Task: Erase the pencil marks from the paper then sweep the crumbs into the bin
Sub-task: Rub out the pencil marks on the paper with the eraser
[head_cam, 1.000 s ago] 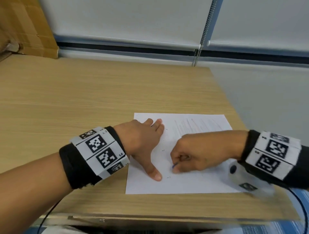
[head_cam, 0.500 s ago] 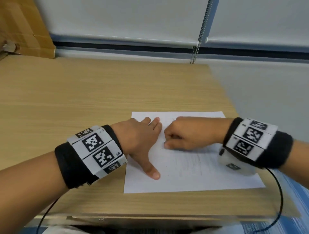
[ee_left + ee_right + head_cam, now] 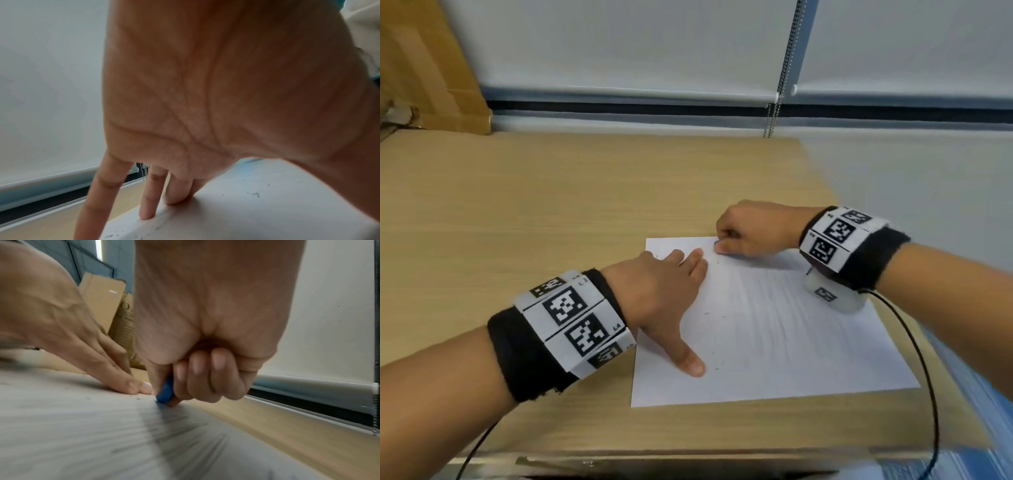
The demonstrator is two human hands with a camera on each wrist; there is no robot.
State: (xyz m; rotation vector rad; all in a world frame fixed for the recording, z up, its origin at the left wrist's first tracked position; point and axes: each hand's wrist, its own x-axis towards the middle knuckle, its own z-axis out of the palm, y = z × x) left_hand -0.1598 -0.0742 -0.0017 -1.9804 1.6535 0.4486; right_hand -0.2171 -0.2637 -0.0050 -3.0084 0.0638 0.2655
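A white sheet of paper [image 3: 774,325] with faint pencil lines lies on the wooden desk [image 3: 551,212] near its right front corner. My left hand [image 3: 671,284] lies flat with straight fingers on the paper's left side, thumb spread toward me. My right hand [image 3: 743,233] is curled at the paper's far edge and pinches a small blue eraser [image 3: 165,391], whose tip [image 3: 715,243] touches the sheet. Small dark eraser crumbs [image 3: 254,194] lie scattered on the paper. No bin shows in any view.
Cardboard boxes [image 3: 431,68] stand at the desk's back left corner. A roller blind with a bead chain [image 3: 777,102] hangs behind the desk. The desk's right edge [image 3: 835,205] runs just past the paper. A black cable [image 3: 924,377] trails from my right wrist.
My right hand has carried the eraser from the paper's near middle up to its far edge. The left hand has stayed pressed on the sheet.
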